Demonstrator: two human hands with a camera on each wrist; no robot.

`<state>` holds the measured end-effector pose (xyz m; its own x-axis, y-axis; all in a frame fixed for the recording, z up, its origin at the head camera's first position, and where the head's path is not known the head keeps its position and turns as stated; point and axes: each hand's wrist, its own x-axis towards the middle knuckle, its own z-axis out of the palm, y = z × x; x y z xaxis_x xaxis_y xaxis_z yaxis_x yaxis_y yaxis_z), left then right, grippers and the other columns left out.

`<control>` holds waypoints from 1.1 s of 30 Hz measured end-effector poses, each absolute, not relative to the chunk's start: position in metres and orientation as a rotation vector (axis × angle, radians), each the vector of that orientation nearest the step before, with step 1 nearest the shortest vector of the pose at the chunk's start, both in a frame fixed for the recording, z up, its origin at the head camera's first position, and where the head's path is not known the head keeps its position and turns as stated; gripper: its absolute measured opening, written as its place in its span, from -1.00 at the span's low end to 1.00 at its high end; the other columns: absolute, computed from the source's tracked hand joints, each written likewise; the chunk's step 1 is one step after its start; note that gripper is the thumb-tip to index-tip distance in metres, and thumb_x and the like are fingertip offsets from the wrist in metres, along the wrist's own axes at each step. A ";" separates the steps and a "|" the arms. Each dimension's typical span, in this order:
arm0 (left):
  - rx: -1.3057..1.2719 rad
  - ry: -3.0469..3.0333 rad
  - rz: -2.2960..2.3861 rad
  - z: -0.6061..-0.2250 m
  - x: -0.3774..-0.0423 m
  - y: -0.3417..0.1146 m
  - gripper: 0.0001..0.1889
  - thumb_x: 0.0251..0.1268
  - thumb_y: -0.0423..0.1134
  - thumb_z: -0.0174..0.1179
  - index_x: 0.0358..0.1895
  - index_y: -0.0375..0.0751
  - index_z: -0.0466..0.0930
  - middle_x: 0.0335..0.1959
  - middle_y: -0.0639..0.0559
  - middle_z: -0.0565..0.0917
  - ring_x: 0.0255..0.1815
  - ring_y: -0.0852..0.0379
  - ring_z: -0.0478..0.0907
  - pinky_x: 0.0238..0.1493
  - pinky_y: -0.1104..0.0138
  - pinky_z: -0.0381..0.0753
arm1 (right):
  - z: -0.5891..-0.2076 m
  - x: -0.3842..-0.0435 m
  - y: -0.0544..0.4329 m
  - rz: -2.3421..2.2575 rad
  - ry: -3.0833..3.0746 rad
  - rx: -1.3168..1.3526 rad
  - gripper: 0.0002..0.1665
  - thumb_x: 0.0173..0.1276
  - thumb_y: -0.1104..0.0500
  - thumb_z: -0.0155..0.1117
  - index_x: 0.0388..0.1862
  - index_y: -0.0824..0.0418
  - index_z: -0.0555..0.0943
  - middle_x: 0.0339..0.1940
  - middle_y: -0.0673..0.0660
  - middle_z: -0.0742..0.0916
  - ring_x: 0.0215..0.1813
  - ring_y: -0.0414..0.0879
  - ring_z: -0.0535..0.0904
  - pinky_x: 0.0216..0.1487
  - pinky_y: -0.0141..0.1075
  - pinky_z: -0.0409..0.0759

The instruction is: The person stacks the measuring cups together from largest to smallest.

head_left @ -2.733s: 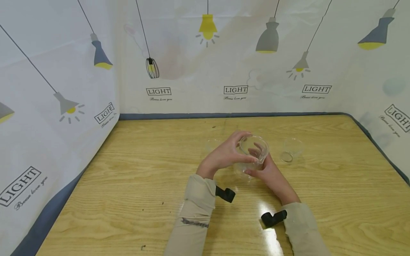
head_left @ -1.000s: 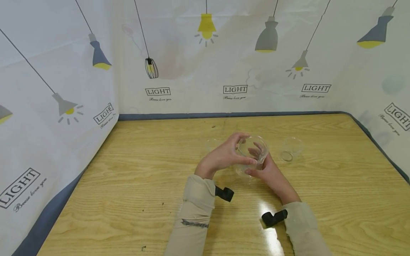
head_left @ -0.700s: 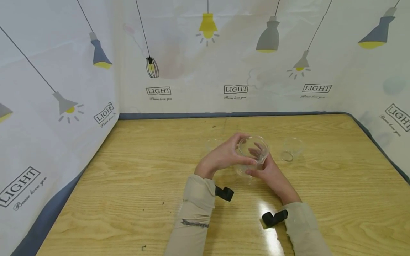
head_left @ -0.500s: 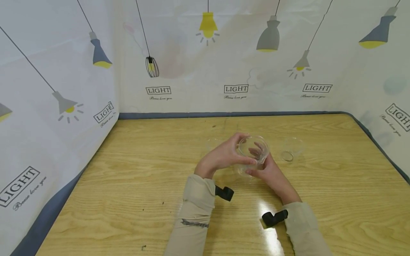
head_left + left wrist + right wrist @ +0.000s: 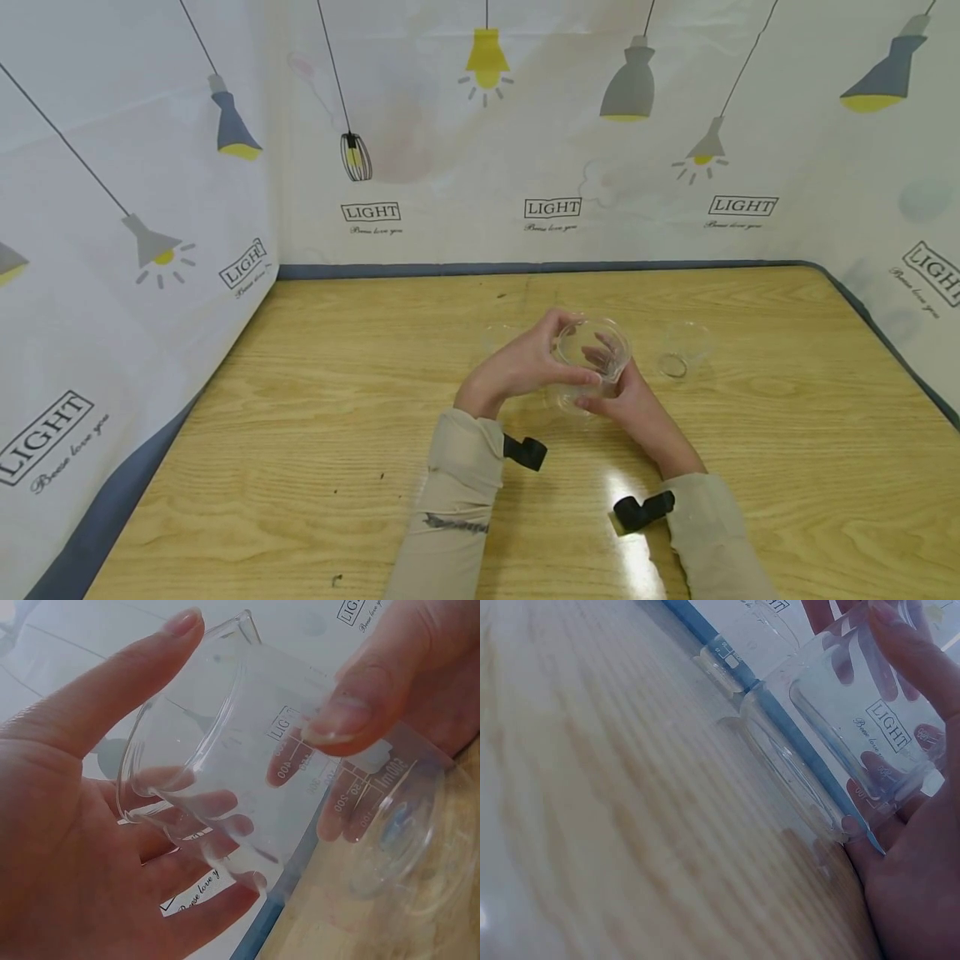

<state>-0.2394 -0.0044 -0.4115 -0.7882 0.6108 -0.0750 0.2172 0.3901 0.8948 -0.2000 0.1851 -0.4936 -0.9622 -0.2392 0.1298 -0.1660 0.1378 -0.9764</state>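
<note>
Both hands hold a clear glass beaker (image 5: 577, 343) over the middle of the table, its mouth facing up. My left hand (image 5: 521, 360) grips it near the rim, thumb on the near side and fingers on the far side. Lower down, my right hand (image 5: 633, 410) curls round the wall from the right, fingers visible through the glass. White scale marks and "500ml" show on the beaker (image 5: 300, 817) in the left wrist view. In the right wrist view, a second glass outline (image 5: 840, 754) shows inside the beaker's base (image 5: 780, 761), which is close over the table.
Another clear beaker (image 5: 684, 343) stands on the wooden table (image 5: 300, 433) to the right. A faint clear vessel (image 5: 498, 335) stands behind the left hand, partly hidden by it. A white printed cloth (image 5: 450, 233) walls the back and sides.
</note>
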 end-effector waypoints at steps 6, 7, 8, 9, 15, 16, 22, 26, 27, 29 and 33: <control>0.713 2.256 1.362 -0.411 -0.239 -0.004 -0.14 -0.24 0.19 0.35 0.21 0.11 0.14 0.25 0.07 0.23 0.25 0.11 0.18 0.11 0.19 0.30 | -0.492 -0.199 0.185 -1.972 2.308 -0.414 0.03 0.10 0.28 0.32 0.39 -0.06 -0.08 0.32 0.16 0.26 0.34 0.03 0.09 0.22 0.11 0.07; 0.712 2.255 1.360 -0.410 -0.239 -0.004 -0.13 -0.25 0.20 0.35 0.22 0.11 0.14 0.25 0.06 0.23 0.25 0.10 0.19 0.11 0.19 0.31 | -0.492 -0.199 0.185 -1.967 2.310 -0.410 0.02 0.10 0.28 0.32 0.39 -0.07 -0.08 0.32 0.15 0.26 0.34 0.03 0.09 0.22 0.11 0.07; 0.713 2.256 1.358 -0.410 -0.239 -0.005 -0.13 -0.25 0.20 0.35 0.22 0.12 0.14 0.25 0.05 0.23 0.24 0.10 0.19 0.11 0.19 0.31 | -0.492 -0.198 0.185 -1.964 2.312 -0.408 0.01 0.10 0.28 0.31 0.38 -0.09 -0.07 0.32 0.15 0.26 0.34 0.02 0.09 0.22 0.11 0.06; 0.715 2.256 1.357 -0.410 -0.238 -0.005 -0.13 -0.25 0.20 0.35 0.23 0.12 0.14 0.25 0.04 0.23 0.24 0.09 0.19 0.11 0.19 0.31 | -0.492 -0.198 0.185 -1.960 2.317 -0.405 0.00 0.10 0.28 0.31 0.37 -0.10 -0.06 0.32 0.16 0.26 0.34 0.02 0.10 0.22 0.11 0.06; 0.722 2.273 1.340 -0.408 -0.237 -0.006 -0.12 -0.24 0.22 0.33 0.26 0.15 0.13 0.26 0.04 0.23 0.25 0.09 0.19 0.10 0.17 0.31 | -0.493 -0.198 0.186 -1.958 2.322 -0.408 0.00 0.10 0.28 0.31 0.37 -0.07 -0.06 0.31 0.17 0.27 0.34 0.03 0.11 0.22 0.10 0.06; 0.724 2.282 1.332 -0.408 -0.237 -0.006 -0.11 -0.23 0.23 0.32 0.26 0.16 0.12 0.26 0.06 0.23 0.24 0.10 0.19 0.10 0.17 0.31 | -0.492 -0.199 0.186 -1.960 2.319 -0.409 0.00 0.11 0.29 0.31 0.38 -0.05 -0.07 0.32 0.17 0.27 0.34 0.03 0.11 0.23 0.10 0.06; 0.746 2.382 1.238 -0.404 -0.236 -0.005 -0.05 -0.24 0.29 0.28 0.31 0.09 0.09 0.26 0.14 0.24 0.21 0.15 0.24 0.09 0.20 0.33 | -0.480 -0.194 0.182 -1.989 2.282 -0.399 0.00 0.10 0.34 0.30 0.38 -0.03 -0.06 0.31 0.24 0.26 0.33 0.14 0.10 0.22 0.09 0.08; 0.769 2.467 1.147 -0.401 -0.235 -0.005 -0.03 -0.26 0.34 0.25 0.32 0.06 0.11 0.28 0.17 0.22 0.22 0.16 0.23 0.11 0.19 0.31 | -0.471 -0.189 0.179 -1.977 2.301 -0.398 -0.02 0.10 0.37 0.28 0.37 0.01 -0.05 0.31 0.30 0.25 0.33 0.15 0.09 0.23 0.10 0.05; 0.773 2.486 1.125 -0.400 -0.234 -0.005 -0.03 -0.26 0.35 0.24 0.32 0.06 0.11 0.28 0.18 0.22 0.23 0.16 0.22 0.13 0.19 0.30 | -0.469 -0.189 0.178 -1.970 2.308 -0.395 -0.02 0.10 0.37 0.28 0.37 0.01 -0.05 0.31 0.31 0.25 0.34 0.14 0.09 0.24 0.09 0.04; 0.786 2.525 1.079 -0.398 -0.234 -0.005 -0.03 -0.26 0.37 0.22 0.32 0.06 0.13 0.29 0.19 0.20 0.25 0.17 0.19 0.15 0.19 0.27 | -0.468 -0.188 0.177 -1.960 2.320 -0.394 -0.02 0.10 0.37 0.27 0.37 0.02 -0.05 0.31 0.32 0.25 0.34 0.13 0.09 0.24 0.09 0.02; 0.814 2.588 1.000 -0.396 -0.233 -0.006 -0.05 -0.23 0.39 0.19 0.32 0.06 0.16 0.29 0.20 0.22 0.28 0.19 0.15 0.18 0.20 0.24 | -0.468 -0.188 0.177 -1.957 2.337 -0.398 -0.03 0.10 0.35 0.29 0.36 0.00 -0.04 0.30 0.32 0.26 0.33 0.12 0.11 0.25 0.09 0.00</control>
<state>-0.2328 -0.0057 -0.3955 -0.8128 0.5818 -0.0297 0.4108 0.6086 0.6789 -0.1879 0.1772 -0.4682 -0.9643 -0.2396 0.1130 -0.1534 0.1572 -0.9756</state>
